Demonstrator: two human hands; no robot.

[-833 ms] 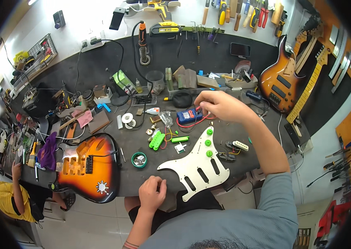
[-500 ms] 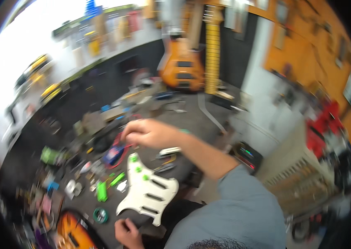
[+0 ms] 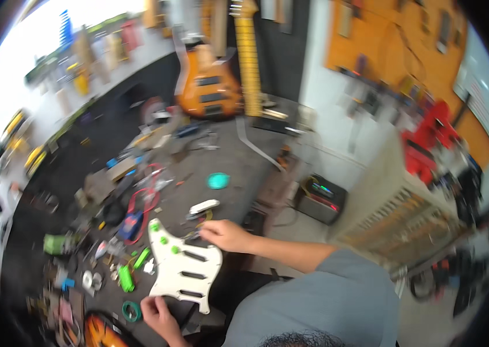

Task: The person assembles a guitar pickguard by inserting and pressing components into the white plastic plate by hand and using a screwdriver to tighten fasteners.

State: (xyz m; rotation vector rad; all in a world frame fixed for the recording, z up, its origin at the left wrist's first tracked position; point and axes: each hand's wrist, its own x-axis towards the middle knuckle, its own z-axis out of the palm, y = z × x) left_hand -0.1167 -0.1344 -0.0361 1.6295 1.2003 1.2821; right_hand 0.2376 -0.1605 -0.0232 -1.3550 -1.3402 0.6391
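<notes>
A white guitar pickguard with three long slots and three bright green knobs lies tilted in front of me. My left hand is at its lower left edge, fingers curled with the tips against the rim. By the upper right edge is my right hand, its fingers drawn together over dark parts and thin wires; what they hold is too blurred to make out. Just beyond lies a white-covered guitar pickup with a yellow wire. A teal round lid sits farther off.
Left of the pickguard are a blue meter with red leads, a bright green block and a green tape roll. A sunburst guitar body is at the lower left; another guitar stands at the back.
My right hand has come down from beyond the pickguard to its upper right edge, uncovering the teal lid. My left hand now meets the pickguard's rim. The view has swung right.
</notes>
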